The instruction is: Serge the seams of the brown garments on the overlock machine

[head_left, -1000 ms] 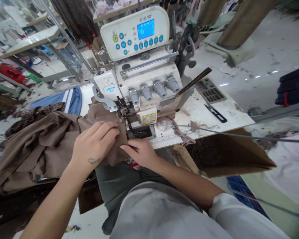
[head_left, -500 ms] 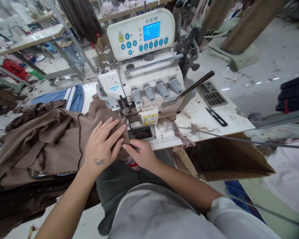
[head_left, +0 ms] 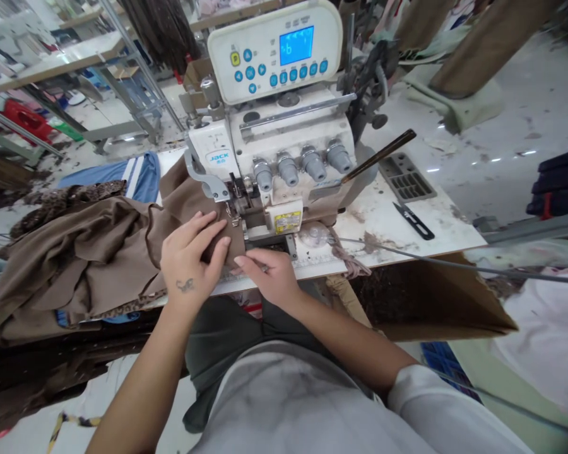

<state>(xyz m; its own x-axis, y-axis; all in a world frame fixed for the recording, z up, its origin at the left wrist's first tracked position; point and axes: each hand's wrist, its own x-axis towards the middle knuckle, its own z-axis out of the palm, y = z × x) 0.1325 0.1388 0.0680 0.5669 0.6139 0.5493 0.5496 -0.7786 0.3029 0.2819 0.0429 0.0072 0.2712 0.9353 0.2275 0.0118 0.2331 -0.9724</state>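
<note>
"The workshop floor lay scuffed and strewn with scraps beyond your table (head_left: 388, 233). Did you have room there?"

"Yes, on the right. The white top ran bare past the overlock machine (head_left: 284, 126), with thread snips (head_left: 413, 221) and a grey tray (head_left: 406, 178) well apart from your hands."

"How did your left hand (head_left: 189, 255) stand?"

"You laid it flat on the brown cloth (head_left: 123, 252), just before the presser foot (head_left: 233, 211). Your fingers (head_left: 203, 227) were slightly spread and pressed down, with no pinch."

"And your right hand (head_left: 265, 274)?"

"It sat close beside the left, curled narrow, its fingertips (head_left: 239, 260) on the cloth near the machine's front. I couldn't tell whether they gripped a fold."

"Where was the cloth?"

"It reached the foot under your hands, then spread in loose, rumpled folds off the table's left side, with a blue garment (head_left: 142, 180) just behind it."
</note>
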